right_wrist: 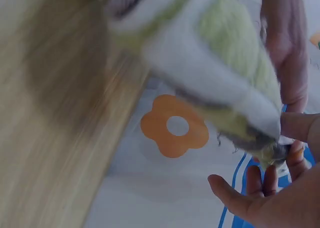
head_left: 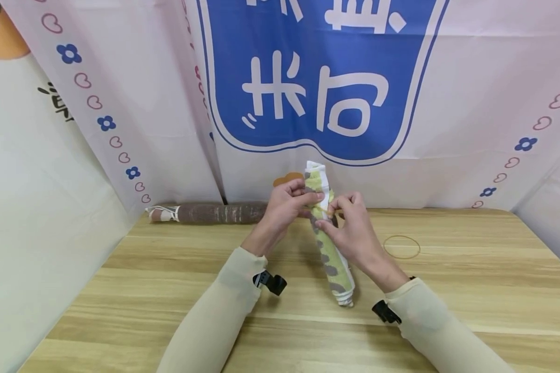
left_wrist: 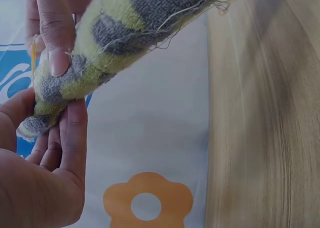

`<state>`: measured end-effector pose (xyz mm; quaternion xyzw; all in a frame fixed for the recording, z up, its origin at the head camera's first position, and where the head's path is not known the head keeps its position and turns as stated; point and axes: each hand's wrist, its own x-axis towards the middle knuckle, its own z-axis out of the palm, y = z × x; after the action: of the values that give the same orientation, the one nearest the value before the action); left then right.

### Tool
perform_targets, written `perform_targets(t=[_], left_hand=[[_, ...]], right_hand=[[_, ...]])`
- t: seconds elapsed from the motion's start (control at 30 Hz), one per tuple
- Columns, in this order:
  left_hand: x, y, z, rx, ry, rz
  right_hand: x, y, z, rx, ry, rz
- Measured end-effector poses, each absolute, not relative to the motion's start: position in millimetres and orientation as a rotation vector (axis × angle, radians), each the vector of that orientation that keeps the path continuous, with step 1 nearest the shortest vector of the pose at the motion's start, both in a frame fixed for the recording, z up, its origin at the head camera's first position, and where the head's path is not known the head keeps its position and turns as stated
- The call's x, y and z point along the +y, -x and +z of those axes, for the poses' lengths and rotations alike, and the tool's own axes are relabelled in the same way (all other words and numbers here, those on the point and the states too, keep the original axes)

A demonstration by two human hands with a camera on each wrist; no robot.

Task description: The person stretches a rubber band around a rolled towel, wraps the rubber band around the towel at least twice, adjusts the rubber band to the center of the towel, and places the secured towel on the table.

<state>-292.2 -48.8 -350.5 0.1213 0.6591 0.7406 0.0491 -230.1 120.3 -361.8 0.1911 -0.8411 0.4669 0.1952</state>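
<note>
A rolled towel (head_left: 334,261), yellow-green with grey spots and a white edge, is held up off the table at a slant. Around its upper part my left hand (head_left: 283,204) curls, with the thumb laid across the front. A thin yellow rubber band (head_left: 325,211) crosses the roll there. From the other side my right hand (head_left: 354,228) pinches the band between its fingertips, the thumb close against the towel. In the left wrist view, loose threads (left_wrist: 165,30) hang from the towel's edge. Fingers partly hide how far the band goes around.
A brown roll (head_left: 219,213) lies along the back of the wooden table (head_left: 168,290), on the left, bound near its end. Right of my hands lies a loose rubber band (head_left: 402,247). A printed cloth backdrop (head_left: 448,176) rises behind the table.
</note>
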Motion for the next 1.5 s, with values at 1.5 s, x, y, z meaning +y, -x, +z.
perform_targets(t=[1.5], left_hand=[[-45,292,-348,1.889,-0.315,2.412]], right_hand=[[136,235,-354,-2.456,-0.498,1.642]])
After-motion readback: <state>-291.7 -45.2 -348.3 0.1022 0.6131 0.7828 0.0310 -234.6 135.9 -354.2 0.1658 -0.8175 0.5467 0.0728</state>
